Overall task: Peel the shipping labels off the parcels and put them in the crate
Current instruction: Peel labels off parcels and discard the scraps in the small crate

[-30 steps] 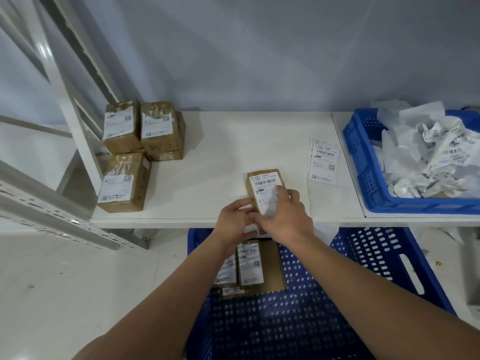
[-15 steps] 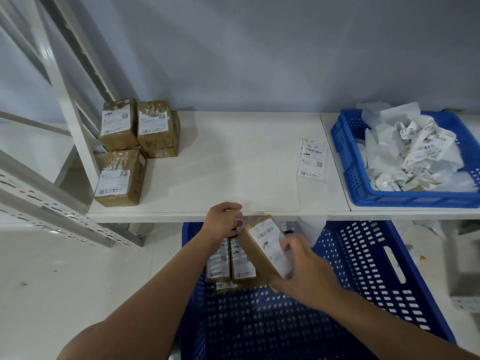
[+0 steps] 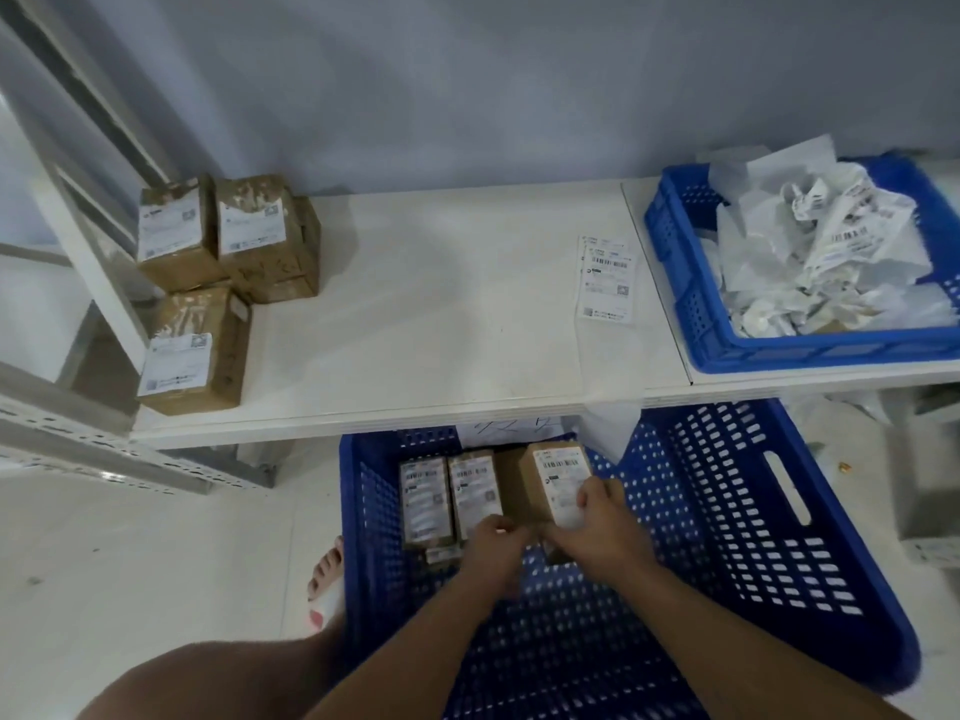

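Note:
My right hand [image 3: 597, 527] grips the near end of a brown parcel [image 3: 550, 475] with a white label, low inside the big blue crate [image 3: 727, 537] on the floor. My left hand [image 3: 493, 548] is beside it with curled fingers at the parcel's near left corner; its grasp is hard to make out. Two labelled parcels [image 3: 449, 496] lie side by side in the crate just left of it. Three brown labelled parcels [image 3: 218, 283] sit on the left of the white shelf [image 3: 441, 314].
A loose shipping label [image 3: 607, 278] lies on the shelf's right part. A smaller blue crate [image 3: 691, 283] full of crumpled white labels stands at the shelf's right end. A metal rack frame [image 3: 78, 252] rises on the left. My foot [image 3: 327, 584] is left of the big crate.
The parcel has come off the shelf and gone down into the floor crate, next to the two parcels there. Both hands followed it down.

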